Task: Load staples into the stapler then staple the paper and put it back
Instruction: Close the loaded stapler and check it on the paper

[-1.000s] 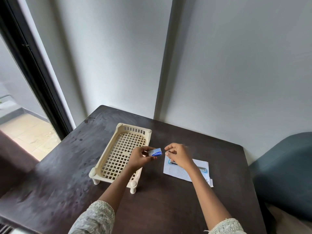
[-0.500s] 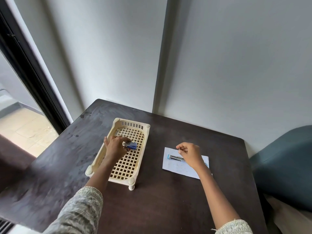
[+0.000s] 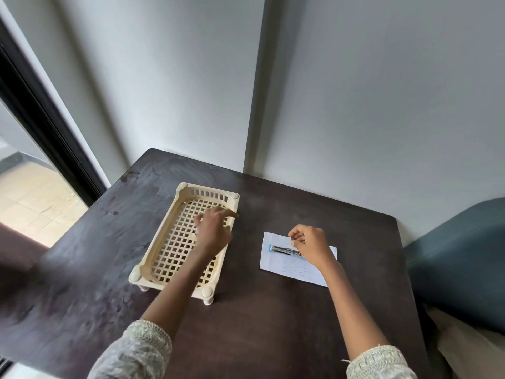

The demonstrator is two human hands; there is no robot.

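A silver stapler [image 3: 282, 249] with a blue end lies open on a white sheet of paper [image 3: 289, 270], right of the table's centre. My right hand [image 3: 311, 245] hovers over the stapler's right end, fingertips pinched on what looks like a small strip of staples. My left hand [image 3: 214, 232] is over the cream lattice basket [image 3: 207, 192], fingers spread and holding nothing. The blue staple box is not visible; the hand may be covering it.
The dark wooden table [image 3: 82, 269] stands in a corner against grey walls. A dark window frame [image 3: 46, 132] runs along the left. A blue-grey upholstered seat [image 3: 461, 255] stands close to the table's right edge.
My left hand carried the blue staple box from the table's middle into the basket, let it go, and now has its fingers spread. My right hand stayed pinched over the stapler.
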